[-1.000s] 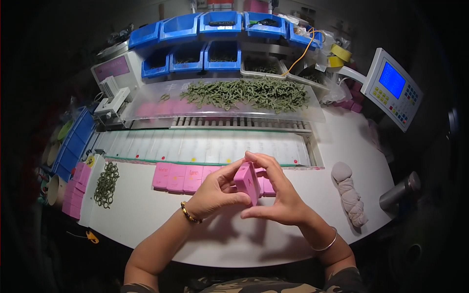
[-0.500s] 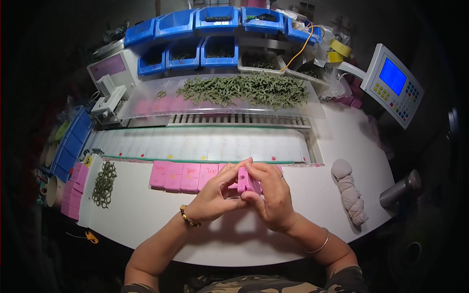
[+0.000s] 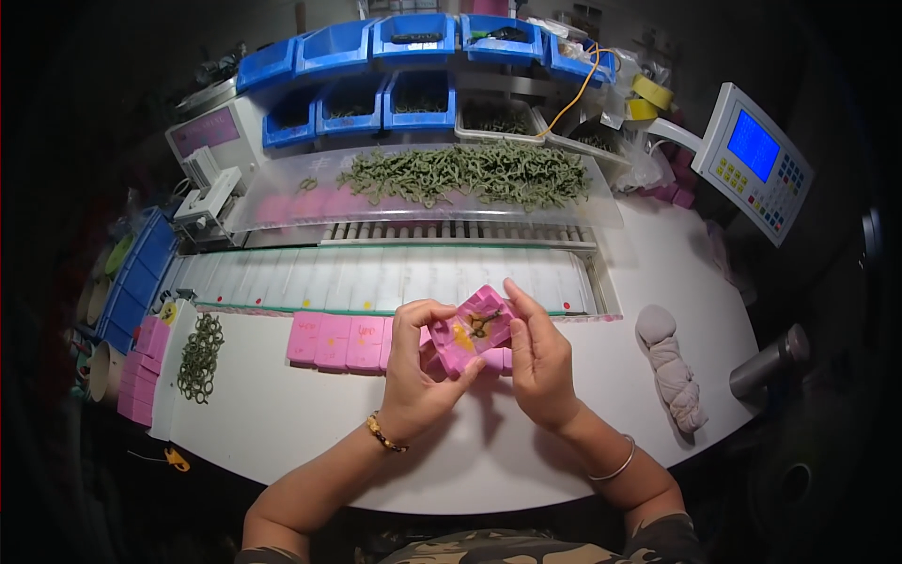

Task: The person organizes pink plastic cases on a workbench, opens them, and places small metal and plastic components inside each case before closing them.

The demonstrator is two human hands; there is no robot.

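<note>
A pink block-shaped mould [image 3: 458, 356] is tilted above the table, its hollowed face showing. Inside lies a small dark green piece [image 3: 480, 325], with yellow marks beside it. My left hand [image 3: 413, 362] grips the mould by its left side, thumb along the lower edge. Against the mould's right edge, my right hand [image 3: 543, 368] has its thumb and fingers stretched out. Behind my hands stands a row of pink blocks [image 3: 331, 340], partly hidden by them.
A clear tray [image 3: 282, 174] bears a heap of green pieces [image 3: 470, 174]. Green rings [image 3: 201, 357] lie at the left, near stacked pink blocks [image 3: 141, 376]. A wrapped cloth roll [image 3: 672, 371] lies right. Blue bins [image 3: 413, 38] line the back; a control panel [image 3: 756, 160] stands right.
The pink mould was enclosed between both hands. It is now turned with its hollow showing, and my right hand's fingers have straightened and spread from it.
</note>
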